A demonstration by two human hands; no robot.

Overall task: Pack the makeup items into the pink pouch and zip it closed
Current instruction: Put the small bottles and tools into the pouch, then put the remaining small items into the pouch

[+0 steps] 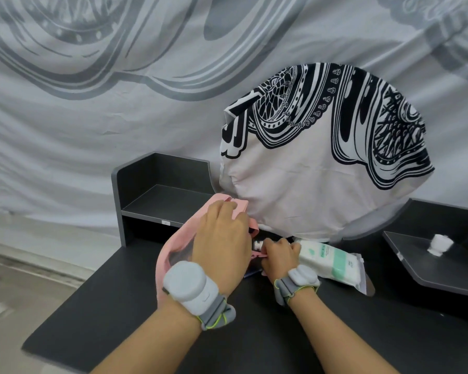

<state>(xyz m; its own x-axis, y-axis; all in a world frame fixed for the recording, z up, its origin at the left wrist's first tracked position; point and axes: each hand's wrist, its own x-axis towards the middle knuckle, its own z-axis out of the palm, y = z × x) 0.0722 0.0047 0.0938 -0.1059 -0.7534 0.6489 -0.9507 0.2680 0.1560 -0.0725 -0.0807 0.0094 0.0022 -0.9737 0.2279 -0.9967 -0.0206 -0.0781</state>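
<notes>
- Nearest the camera, two bare forearms are seen reaching over the dark desk (254, 333), each wrist strapped with a grey sensor band.
- At the left, the pink pouch (173, 247) is lying on the desk in front of a small dark shelf unit (157, 190); its clear side panel faces up and its mouth is turned toward the right.
- The left hand (222, 238) is laid over the pouch top, with the fingers curled around the pink upper edge, so the mouth is judged to be held open and lifted.
- Just to its right, the right hand (280, 256) is clenched on a pink strip at the mouth, probably the zip edge or pull; a small white capped item (258, 244) is seen at the opening between the two hands, whether inside or not cannot be told.
- Further right, a white-and-green cotton pad pack (333, 263) is lying unpacked, touching the right hand's far side.
- The step is best done with the mouth kept stretched by both hands, so that items can be slid in without the zip teeth being snagged.
</notes>
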